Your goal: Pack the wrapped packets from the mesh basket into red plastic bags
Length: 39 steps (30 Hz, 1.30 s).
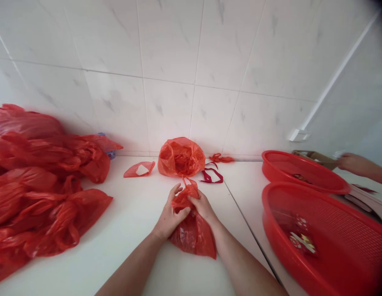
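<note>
- Red plastic bag (pixel 193 236), its lower part plump and glossy, lies on the white table (pixel 126 263) directly before the person, gathered neck and handle loops toward the tiled wall (pixel 169 111).
- Left hand (pixel 166 218): the thumb lies against the bag just below the neck while the fingers curve up beside it. Whether they press on the plastic or only steady it, I cannot tell.
- Right hand (pixel 207 209): the thumb presses the front of the neck, seemingly pinching it against fingers hidden behind.
- Handling the neck well likely means keeping the pinch low, close to the contents, with the left hand cupping the other side so the folds do not slip.
- Thin film probably tears under a sharp pull; smooth, even tension on the loops looks safer than tugging one alone.
- Leaving the bag's base on the table should spare the neck its weight.
- Just beyond the loops sits an open red bag (pixel 163 159) stuffed with crumpled plastic, a dark red strap (pixel 221 177) beside it; care there could avoid snagging.
- Knotted red bags (pixel 39 189) heap at left; two red baskets (pixel 272 230) stand at right, near a co-worker's hand (pixel 351 162).
</note>
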Each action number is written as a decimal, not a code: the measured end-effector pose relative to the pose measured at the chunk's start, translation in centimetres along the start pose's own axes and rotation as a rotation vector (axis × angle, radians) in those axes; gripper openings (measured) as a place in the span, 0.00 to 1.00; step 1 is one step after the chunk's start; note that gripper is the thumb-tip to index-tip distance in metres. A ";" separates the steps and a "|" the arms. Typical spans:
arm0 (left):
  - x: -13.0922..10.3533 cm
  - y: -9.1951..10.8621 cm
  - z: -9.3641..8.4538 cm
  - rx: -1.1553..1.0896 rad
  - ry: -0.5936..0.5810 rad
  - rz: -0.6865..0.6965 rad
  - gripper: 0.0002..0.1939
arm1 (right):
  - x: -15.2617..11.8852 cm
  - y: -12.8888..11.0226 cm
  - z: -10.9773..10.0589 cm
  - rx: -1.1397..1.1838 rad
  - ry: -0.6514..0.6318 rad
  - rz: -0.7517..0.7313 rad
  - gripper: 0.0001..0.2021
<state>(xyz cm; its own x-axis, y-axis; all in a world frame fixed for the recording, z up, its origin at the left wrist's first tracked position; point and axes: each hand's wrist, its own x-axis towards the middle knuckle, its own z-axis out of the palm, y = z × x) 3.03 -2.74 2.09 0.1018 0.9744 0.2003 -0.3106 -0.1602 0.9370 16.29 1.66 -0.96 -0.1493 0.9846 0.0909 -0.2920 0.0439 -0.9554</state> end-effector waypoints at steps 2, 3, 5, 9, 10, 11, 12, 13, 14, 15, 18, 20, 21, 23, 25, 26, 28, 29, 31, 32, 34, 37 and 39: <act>-0.1 0.4 0.4 -0.005 0.039 0.068 0.32 | 0.0 0.0 0.1 -0.034 0.054 -0.069 0.14; -0.1 0.4 0.4 0.013 0.074 0.101 0.25 | -0.1 0.0 0.2 -0.060 0.070 -0.070 0.13; 0.2 -0.1 0.3 0.095 0.136 0.139 0.09 | -0.3 -0.3 0.3 -0.067 0.028 -0.010 0.11; 1.0 -1.5 -0.8 0.262 0.133 0.023 0.06 | -1.3 -1.5 0.4 0.075 -0.148 0.045 0.08; 1.1 -1.8 -1.1 0.261 0.120 -0.034 0.08 | -1.7 -1.8 0.4 0.140 -0.184 0.048 0.08; 1.1 -1.9 -1.4 0.236 0.107 -0.087 0.09 | -2.0 -2.1 0.3 0.204 -0.218 0.064 0.08; 1.1 -2.0 -1.5 0.197 0.093 -0.133 0.10 | -2.3 -2.4 0.3 0.263 -0.244 0.087 0.08; 1.1 -2.0 -1.7 0.147 0.082 -0.164 0.10 | -2.5 -2.6 0.2 0.310 -0.256 0.107 0.09; 1.0 -1.9 -1.7 0.095 0.073 -0.179 0.10 | -2.7 -2.7 0.2 0.332 -0.258 0.116 0.11; 1.0 -1.7 -1.7 0.045 0.064 -0.182 0.11 | -2.7 -2.8 0.1 0.320 -0.253 0.114 0.13; 0.7 -1.2 -1.4 -0.076 0.007 -0.184 0.16 | -2.4 -2.8 -0.3 0.106 -0.228 0.060 0.12; 0.6 -0.9 -1.2 -0.121 -0.046 -0.181 0.20 | -2.2 -2.7 -0.4 -0.082 -0.195 0.026 0.08; 0.5 -0.8 -1.0 -0.131 -0.059 -0.173 0.20 | -2.1 -2.7 -0.4 -0.155 -0.165 0.002 0.09; 0.4 -0.7 -0.8 -0.116 -0.050 -0.151 0.18 | -2.0 -2.5 -0.3 -0.282 -0.074 -0.069 0.16; 0.3 -0.7 -0.5 -0.046 -0.019 -0.129 0.15 | -2.0 -2.1 -0.3 -0.413 0.059 -0.139 0.20; 0.2 -0.7 -0.4 0.009 -0.011 -0.106 0.14 | -2.0 -1.8 -0.4 -0.483 0.125 -0.165 0.20; 0.0 -0.7 -0.2 0.133 -0.021 -0.022 0.10 | -1.9 -1.3 -0.7 -0.590 0.211 -0.186 0.15; -0.1 -0.7 -0.1 0.190 -0.035 0.031 0.09 | -1.8 -1.1 -0.9 -0.611 0.223 -0.187 0.12; -0.2 -0.7 0.0 0.287 -0.072 0.126 0.09 | -1.6 -0.9 -1.2 -0.595 0.214 -0.186 0.12; -0.2 -0.8 0.0 0.330 -0.085 0.162 0.10 | -1.5 -0.9 -1.3 -0.553 0.199 -0.181 0.12; -0.2 -0.8 -0.1 0.408 -0.087 0.218 0.11 | -1.4 -1.2 -1.3 -0.397 0.123 -0.140 0.13; -0.2 -0.9 -0.3 0.497 -0.045 0.288 0.12 | -1.6 -2.0 -1.3 -0.052 -0.050 -0.009 0.12; -0.3 -0.8 -0.5 0.578 -0.021 0.357 0.14 | -1.8 -2.5 -1.4 0.156 -0.092 0.052 0.14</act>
<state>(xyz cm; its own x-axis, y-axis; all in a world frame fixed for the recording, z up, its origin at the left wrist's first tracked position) 2.75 -2.87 1.16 0.1071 0.8441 0.5254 0.2259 -0.5353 0.8139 18.62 -0.03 0.88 -0.2511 0.9651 0.0748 -0.4235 -0.0401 -0.9050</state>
